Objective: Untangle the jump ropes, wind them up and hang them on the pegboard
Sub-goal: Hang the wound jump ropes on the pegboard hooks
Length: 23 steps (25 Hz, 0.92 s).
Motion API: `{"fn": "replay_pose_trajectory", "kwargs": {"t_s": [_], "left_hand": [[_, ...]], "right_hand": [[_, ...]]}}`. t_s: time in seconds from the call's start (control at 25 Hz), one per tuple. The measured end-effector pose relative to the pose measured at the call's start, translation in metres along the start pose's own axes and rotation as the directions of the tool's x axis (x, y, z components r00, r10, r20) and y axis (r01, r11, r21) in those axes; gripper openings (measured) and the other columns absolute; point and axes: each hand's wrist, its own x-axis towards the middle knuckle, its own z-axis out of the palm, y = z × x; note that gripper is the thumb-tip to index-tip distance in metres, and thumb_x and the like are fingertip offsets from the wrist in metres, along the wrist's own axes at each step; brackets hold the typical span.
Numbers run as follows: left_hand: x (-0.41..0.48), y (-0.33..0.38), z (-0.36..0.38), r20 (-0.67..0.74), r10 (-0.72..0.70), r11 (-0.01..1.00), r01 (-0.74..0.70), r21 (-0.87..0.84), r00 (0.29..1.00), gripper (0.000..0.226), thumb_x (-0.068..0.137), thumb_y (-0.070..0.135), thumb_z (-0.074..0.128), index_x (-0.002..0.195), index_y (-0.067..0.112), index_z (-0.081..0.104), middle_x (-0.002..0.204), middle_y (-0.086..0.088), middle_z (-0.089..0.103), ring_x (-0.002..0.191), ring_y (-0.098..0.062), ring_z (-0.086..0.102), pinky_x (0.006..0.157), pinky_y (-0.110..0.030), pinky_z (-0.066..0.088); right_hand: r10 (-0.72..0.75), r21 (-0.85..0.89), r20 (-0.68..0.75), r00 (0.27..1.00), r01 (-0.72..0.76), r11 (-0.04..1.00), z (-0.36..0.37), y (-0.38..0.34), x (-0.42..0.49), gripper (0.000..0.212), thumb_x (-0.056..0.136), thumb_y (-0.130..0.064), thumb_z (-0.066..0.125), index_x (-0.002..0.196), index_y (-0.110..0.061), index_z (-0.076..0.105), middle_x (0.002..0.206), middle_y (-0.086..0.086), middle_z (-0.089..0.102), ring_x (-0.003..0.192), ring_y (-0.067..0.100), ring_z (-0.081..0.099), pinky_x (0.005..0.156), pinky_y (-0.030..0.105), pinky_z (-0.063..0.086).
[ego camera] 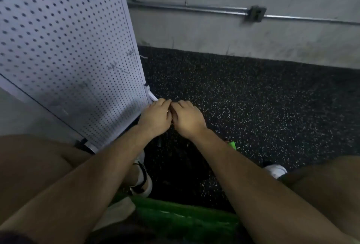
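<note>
The grip of each hand was hidden. The left hand (155, 116) and right hand (188, 120) met knuckle to knuckle, backs up and fingers curled down out of sight, so what they held, if anything, could not be told. They hung low over the floor (253, 97), dark and speckled, just beside the lower right corner of the pegboard (68, 49). The left hand touched or nearly touched that corner. The pegboard stood on the floor at the left, white and full of holes, and it looked tilted in the wide view. Two wire hooks (116, 68) stuck out near its right edge, both bare. A small bright green piece (232, 144) showed on the floor just beside the right forearm, mostly hidden by it. A white shoe (143, 177) sat under the left forearm, and another (276, 170) by the right knee. At the far edge of the floor rose a grey wall (214, 33), with a metal pipe (194, 7) running along it into a small box (256, 13). Something green (175, 216) and blurred lay at the near edge, between the forearms.
</note>
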Motion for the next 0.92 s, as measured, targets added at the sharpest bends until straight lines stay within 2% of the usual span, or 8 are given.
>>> {"fn": "replay_pose_trajectory", "kwargs": {"t_s": [0.12,0.24,0.36,0.44,0.64,0.76,0.84,0.92], "left_hand": [[-0.021,0.003,0.076,0.257,-0.032,0.999,0.031,0.01,0.966,0.05,0.101,0.033,0.045,0.148,0.016,0.044,0.139,-0.01,0.052,0.124,-0.032,0.053,0.098,-0.043,0.043],[-0.039,0.003,0.138,0.542,-0.036,0.999,0.042,0.001,0.84,0.056,0.105,0.043,0.038,0.156,0.021,0.03,0.15,-0.01,0.039,0.128,-0.033,0.048,0.101,-0.043,0.043],[-0.046,0.009,0.176,0.693,-0.026,0.999,0.035,0.001,0.721,0.062,0.105,0.048,0.037,0.16,0.024,0.019,0.16,-0.01,0.026,0.137,-0.033,0.039,0.108,-0.045,0.04],[-0.042,0.019,0.194,0.721,-0.039,0.999,0.047,0.009,0.692,0.066,0.105,0.048,0.039,0.161,0.024,0.015,0.164,-0.009,0.02,0.143,-0.031,0.033,0.113,-0.045,0.037],[-0.008,0.045,0.231,0.685,0.063,0.991,0.037,-0.13,0.726,0.067,0.104,0.041,0.045,0.161,0.021,0.018,0.166,-0.005,0.02,0.149,-0.025,0.027,0.12,-0.043,0.029],[0.016,0.07,0.251,0.602,0.117,0.989,-0.036,-0.146,0.79,0.064,0.103,0.038,0.047,0.16,0.021,0.024,0.166,-0.002,0.022,0.151,-0.021,0.021,0.123,-0.041,0.021],[0.03,0.091,0.264,0.581,0.151,0.981,-0.049,-0.188,0.8,0.063,0.102,0.036,0.048,0.159,0.021,0.026,0.166,0.0,0.024,0.152,-0.019,0.021,0.123,-0.04,0.019],[0.037,0.11,0.274,0.576,0.176,0.973,-0.052,-0.224,0.798,0.063,0.101,0.033,0.05,0.158,0.019,0.028,0.164,-0.001,0.027,0.151,-0.019,0.024,0.121,-0.039,0.02]], "right_hand": [[0.147,-0.005,0.259,0.955,-0.151,0.989,0.048,0.032,-0.054,0.039,0.102,-0.033,0.04,0.134,-0.016,0.055,0.124,0.009,0.059,0.114,0.034,0.054,0.087,0.044,0.046],[0.239,-0.052,0.457,0.857,-0.242,0.969,0.087,0.057,-0.098,0.043,0.104,-0.033,0.04,0.143,-0.017,0.047,0.136,0.009,0.052,0.125,0.032,0.047,0.094,0.042,0.044],[0.301,-0.155,0.478,0.825,-0.258,0.954,0.112,0.074,-0.125,0.042,0.101,-0.035,0.045,0.138,-0.016,0.049,0.135,0.009,0.048,0.124,0.033,0.046,0.089,0.042,0.044],[0.405,-0.208,0.464,0.787,-0.348,0.914,0.118,0.089,-0.13,0.043,0.1,-0.035,0.047,0.138,-0.016,0.047,0.14,0.01,0.043,0.127,0.033,0.042,0.095,0.043,0.042],[0.66,-0.289,0.323,0.678,-0.593,0.751,0.123,0.143,-0.135,0.05,0.096,-0.035,0.053,0.141,-0.016,0.044,0.147,0.014,0.039,0.129,0.034,0.041,0.097,0.043,0.042],[0.822,-0.283,0.228,0.522,-0.772,0.569,0.121,0.187,-0.141,0.07,0.095,-0.033,0.055,0.156,-0.018,0.025,0.161,0.017,0.023,0.142,0.036,0.029,0.109,0.046,0.036],[0.864,-0.262,0.297,0.408,-0.835,0.484,0.121,0.217,-0.144,0.083,0.095,-0.037,0.057,0.16,-0.019,0.009,0.163,0.014,0.021,0.147,0.034,0.025,0.114,0.048,0.032],[0.869,-0.252,0.383,0.313,-0.87,0.424,0.123,0.236,-0.146,0.092,0.093,-0.044,0.062,0.16,-0.018,0.005,0.157,0.013,0.032,0.143,0.033,0.033,0.114,0.049,0.032]]}}
